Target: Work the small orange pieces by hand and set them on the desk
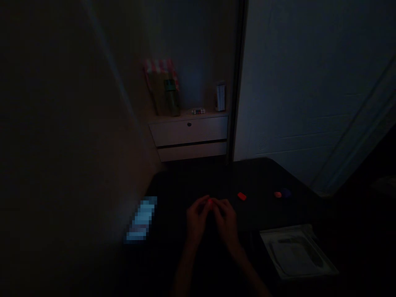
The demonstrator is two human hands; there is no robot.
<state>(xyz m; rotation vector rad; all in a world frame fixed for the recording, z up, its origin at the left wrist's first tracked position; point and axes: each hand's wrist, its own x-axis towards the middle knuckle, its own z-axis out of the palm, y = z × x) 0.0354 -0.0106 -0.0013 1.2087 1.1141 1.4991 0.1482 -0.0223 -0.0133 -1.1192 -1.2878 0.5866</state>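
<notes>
Both hands meet over the dark table (185,185), fingertips pinched together. Between them is a small red lump (210,202), mostly covered by the fingers; it looks like soft modelling clay, though the dim light hides detail. My left hand (197,214) closes on it from the left, and my right hand (225,214) from the right. A flat red piece (241,196) lies on the table to the right of my hands. Farther right, an orange-pink lump (277,194) sits against a dark purple lump (286,192).
A lit, pixelated screen (141,218) lies at the table's left edge. A pale tray-like package (292,251) is at the lower right. Behind the table stands a drawer unit (192,132) with a green-capped bottle (171,97) on top. A pale wall rises at right.
</notes>
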